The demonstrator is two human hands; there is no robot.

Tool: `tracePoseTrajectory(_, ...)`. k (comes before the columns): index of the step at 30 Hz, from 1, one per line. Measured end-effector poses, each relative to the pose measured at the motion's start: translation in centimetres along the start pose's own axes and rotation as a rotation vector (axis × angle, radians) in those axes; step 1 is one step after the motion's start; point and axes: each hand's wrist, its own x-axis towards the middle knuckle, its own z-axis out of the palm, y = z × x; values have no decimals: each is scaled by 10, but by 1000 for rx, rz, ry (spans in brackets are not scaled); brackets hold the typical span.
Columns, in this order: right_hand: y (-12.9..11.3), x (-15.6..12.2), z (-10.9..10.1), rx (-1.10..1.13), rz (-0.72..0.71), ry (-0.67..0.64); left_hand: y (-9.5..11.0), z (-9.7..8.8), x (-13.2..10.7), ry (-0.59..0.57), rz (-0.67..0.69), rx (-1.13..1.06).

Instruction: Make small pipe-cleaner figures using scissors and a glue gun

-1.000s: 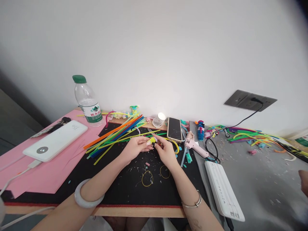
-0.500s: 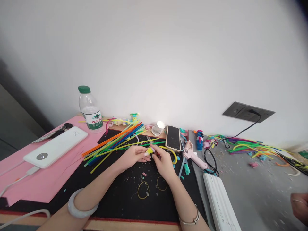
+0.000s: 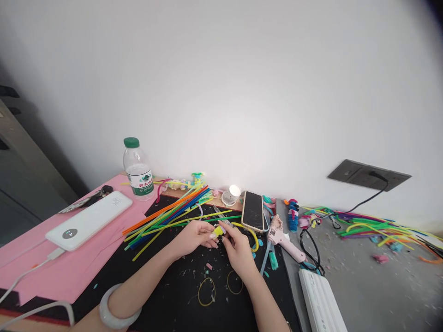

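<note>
Between my two hands is a small yellow fuzzy piece (image 3: 218, 231), with bits of lilac and a dark spot at its right side; its exact kind is too small to make out. My left hand (image 3: 195, 237) pinches it from the left with thumb and fingers. From the right, my right hand (image 3: 238, 249) closes its thumb and forefinger on the piece. Just behind the hands lie loose pipe cleaners (image 3: 173, 214) in orange, green, blue and yellow. Below them, thin yellow wire rings (image 3: 206, 291) rest on the black mat (image 3: 166, 295) among scraps of fluff.
At left, a water bottle (image 3: 138, 170) and a white power bank (image 3: 89, 220) stand on pink paper (image 3: 31, 272). Behind the hands are a paper cup (image 3: 231, 195) and a phone (image 3: 253, 210). To the right lie a pink glue gun (image 3: 285, 242), its black cord and a white power strip (image 3: 320, 302).
The camera view has tilted up slightly, so everything sits lower in the picture. Both hands still hold the yellow piece. Another person's hand at the right edge is out of view now.
</note>
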Motion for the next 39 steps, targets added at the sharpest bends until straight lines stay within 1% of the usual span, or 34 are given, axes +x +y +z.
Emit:
tracePoseTrajectory(6,1,0,1,1,19,5,-3,-1,1,-7,10,21)
tracePoseTrajectory(12,6,-1,4,-8,44,14,-2,-1,0,-38,-49,34)
tracePoseTrajectory(15,7,-1,4,-20,33,5,-4,-1,1,-33,-53,60)
tracePoseTrajectory(20,4,1,2,-31,19,-13,-10,-1,3,-14,-6,101)
tracePoseTrajectory(27,6,1,2,33,85,-53,-10,1,2,10,69,140)
tracePoseTrajectory(33,7,2,6,49,120,15,-8,5,1,24,92,136)
tracePoseTrajectory(39,3,2,6,81,138,21,-8,8,0,40,117,169)
